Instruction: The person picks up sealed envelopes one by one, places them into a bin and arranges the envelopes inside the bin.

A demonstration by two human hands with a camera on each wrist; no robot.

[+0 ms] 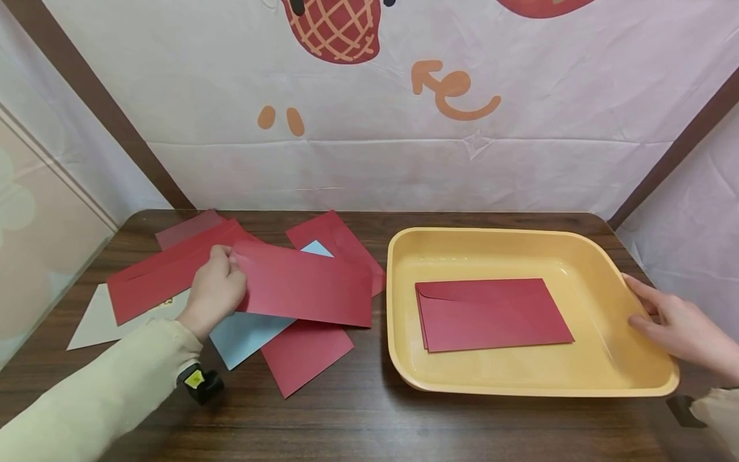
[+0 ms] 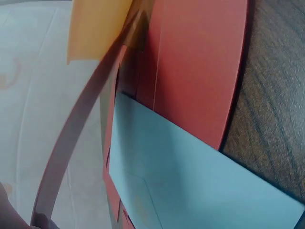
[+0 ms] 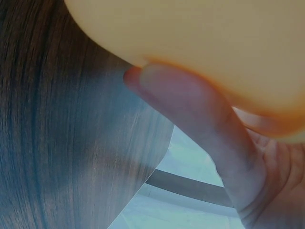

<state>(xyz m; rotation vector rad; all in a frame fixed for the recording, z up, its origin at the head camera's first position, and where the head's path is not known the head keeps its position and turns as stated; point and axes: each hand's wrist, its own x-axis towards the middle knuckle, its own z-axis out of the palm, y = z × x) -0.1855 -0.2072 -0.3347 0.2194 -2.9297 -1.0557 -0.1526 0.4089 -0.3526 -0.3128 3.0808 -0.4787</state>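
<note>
My left hand (image 1: 215, 290) pinches a red envelope (image 1: 306, 283) at its left end, above a loose spread of envelopes. In the left wrist view that envelope (image 2: 71, 126) shows nearly edge-on, raised over a light blue envelope (image 2: 190, 174). Red envelopes lie under and around the blue one, one red envelope (image 1: 306, 359) at the front. On the right stands a yellow tray (image 1: 508, 380) with a small stack of red envelopes (image 1: 493, 316) inside. My right hand (image 1: 681, 324) grips the tray's right side, its thumb (image 3: 190, 100) against the wall.
Left of my left hand, another red envelope (image 1: 167, 273) overlaps a white envelope (image 1: 101, 324). A red envelope (image 1: 340, 237) lies at the back, close to the tray. Behind the dark wooden table (image 1: 323, 427) hangs a printed cloth (image 1: 369, 173).
</note>
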